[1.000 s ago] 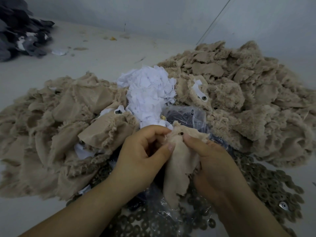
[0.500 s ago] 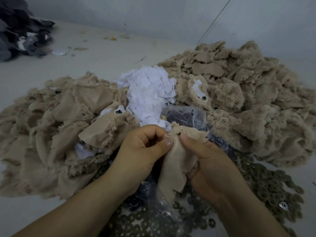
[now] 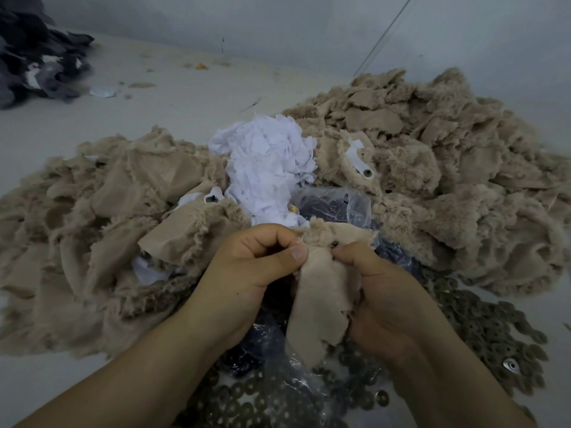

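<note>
A beige plush fabric piece (image 3: 321,291) hangs between my two hands, smooth backing toward me, fuzzy edge on top. My left hand (image 3: 250,279) pinches its upper left edge between thumb and curled fingers. My right hand (image 3: 383,291) grips its right side, thumb pressed near a small dark spot at the top. Beneath my hands lies a clear plastic bag (image 3: 333,205) holding small dark parts.
Two heaps of beige plush pieces lie on the table, one at left (image 3: 102,230) and one at right (image 3: 432,168). White paper scraps (image 3: 265,162) are piled between them. Several dark washers (image 3: 482,322) spread at lower right. Dark fabric (image 3: 34,57) lies far left.
Both hands have drawn slightly closer together on the plush piece. My right thumb has curled in toward the top edge, and the fabric has bunched a little.
</note>
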Tool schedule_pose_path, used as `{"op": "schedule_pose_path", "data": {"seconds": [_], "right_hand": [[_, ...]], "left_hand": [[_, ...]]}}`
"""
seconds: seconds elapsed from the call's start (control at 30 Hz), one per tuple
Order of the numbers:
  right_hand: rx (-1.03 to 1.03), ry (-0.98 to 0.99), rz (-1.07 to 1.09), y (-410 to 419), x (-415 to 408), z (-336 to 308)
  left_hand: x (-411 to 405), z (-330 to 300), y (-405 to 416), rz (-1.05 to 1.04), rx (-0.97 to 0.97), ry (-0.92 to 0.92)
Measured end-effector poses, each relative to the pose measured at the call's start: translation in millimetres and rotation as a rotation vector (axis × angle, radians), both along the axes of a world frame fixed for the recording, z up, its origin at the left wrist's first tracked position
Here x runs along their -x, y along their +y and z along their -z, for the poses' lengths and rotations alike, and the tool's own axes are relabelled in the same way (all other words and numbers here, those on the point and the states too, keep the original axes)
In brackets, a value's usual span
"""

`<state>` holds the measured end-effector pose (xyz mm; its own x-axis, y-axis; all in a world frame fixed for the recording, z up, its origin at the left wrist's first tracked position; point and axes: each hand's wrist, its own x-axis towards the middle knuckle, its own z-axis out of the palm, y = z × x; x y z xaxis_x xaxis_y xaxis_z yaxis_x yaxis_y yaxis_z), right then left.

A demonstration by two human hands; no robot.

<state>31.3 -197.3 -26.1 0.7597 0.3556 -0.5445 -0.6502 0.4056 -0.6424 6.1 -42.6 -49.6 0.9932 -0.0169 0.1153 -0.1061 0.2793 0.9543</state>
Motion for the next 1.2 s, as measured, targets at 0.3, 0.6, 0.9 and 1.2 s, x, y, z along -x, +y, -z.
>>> {"op": "schedule_pose_path", "data": {"seconds": [0.3,0.6,0.9,1.2], "right_hand": [[-0.096,-0.259,-0.102,5,11,-1],[-0.013,-0.271,0.015,6,8,8],[0.07,-0.284,0.032,1,6,13],[0.042,-0.285,0.029,3,7,12]], "left_hand": [[-5,-5,-4,-0.185,-0.113,-0.039],[-5,-2,-8,-0.195,-0.074,-0.057],[-4,7,-3,-0.114,-0.163,-0.016],[-6,8,-1,-0.083,-0.054,0.014]]}}
